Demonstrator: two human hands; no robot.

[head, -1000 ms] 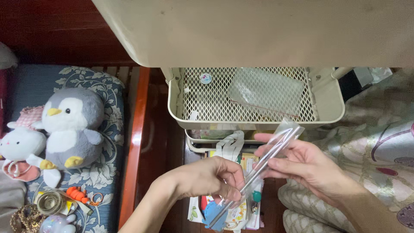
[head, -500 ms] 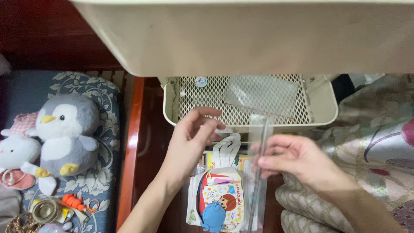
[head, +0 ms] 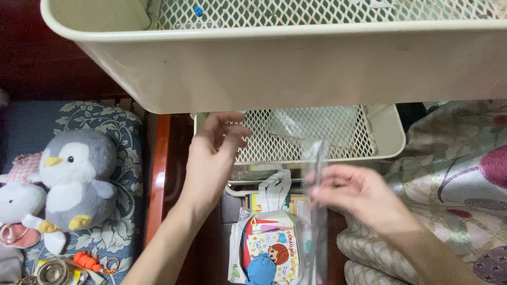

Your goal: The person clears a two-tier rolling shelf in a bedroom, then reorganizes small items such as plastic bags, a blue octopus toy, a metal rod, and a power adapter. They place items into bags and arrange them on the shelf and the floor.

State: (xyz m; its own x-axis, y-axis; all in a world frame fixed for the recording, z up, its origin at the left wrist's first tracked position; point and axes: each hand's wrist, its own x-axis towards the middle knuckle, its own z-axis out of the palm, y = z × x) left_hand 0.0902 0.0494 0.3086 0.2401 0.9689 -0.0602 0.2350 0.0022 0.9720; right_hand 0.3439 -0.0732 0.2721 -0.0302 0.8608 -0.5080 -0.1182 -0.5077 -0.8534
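Observation:
My right hand (head: pixel 354 194) pinches the top of a clear plastic bag (head: pixel 317 221) that hangs down in front of the cart's lower shelves. My left hand (head: pixel 214 155) is raised with fingers spread and nothing in it, its fingertips at the front left rim of the cream mesh tray (head: pixel 393 138) in the middle of the cart. Another clear plastic bag (head: pixel 311 124) lies flat in that tray. Below the hands, a bottom shelf holds a colourful cartoon card packet (head: pixel 269 248) and a blue round toy (head: pixel 260 269).
The cart's top cream tray (head: pixel 274 68) fills the upper view, close to the camera. At left, a grey penguin plush (head: pixel 74 177) and a white plush (head: pixel 18 203) sit on a blue floral cushion (head: pixel 119 132). A red wooden rail (head: pixel 157 174) separates them. Patterned bedding (head: pixel 459 174) is at right.
My left hand let go of the clear bag and rose to the middle tray's rim. The bag swung from slanted to hanging upright in my right hand. The view tilted lower.

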